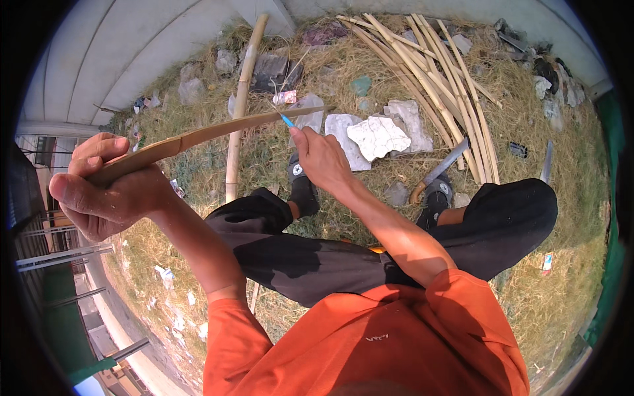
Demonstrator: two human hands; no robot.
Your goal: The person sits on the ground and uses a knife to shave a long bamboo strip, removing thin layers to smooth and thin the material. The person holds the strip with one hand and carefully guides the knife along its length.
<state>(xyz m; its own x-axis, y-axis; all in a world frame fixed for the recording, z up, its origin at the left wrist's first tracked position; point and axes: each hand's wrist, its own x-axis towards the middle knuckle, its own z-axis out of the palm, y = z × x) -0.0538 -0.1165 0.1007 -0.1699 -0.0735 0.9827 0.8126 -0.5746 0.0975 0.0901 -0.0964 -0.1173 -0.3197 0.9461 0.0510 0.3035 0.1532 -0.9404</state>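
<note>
My left hand (109,188) is closed round the near end of a long split bamboo strip (191,137), raised at the left and reaching toward the middle. Closed on a slim blue tool, seemingly a blue-handled knife (286,121), my right hand (323,158) is close to the strip's far part. The tool's tip meets the strip there, and most of its handle is hidden in my fingers. Thin pale shavings (285,84) curl up from that spot. Behind the strip, a bamboo pole (243,99) lies on the grass.
Several split bamboo strips (456,92) lie piled at the far right. A machete (444,166) with a wooden handle rests by my right shoe (436,198). A broken white slab (378,137) sits ahead, among stones and litter. A pale wall (152,46) bounds the far side.
</note>
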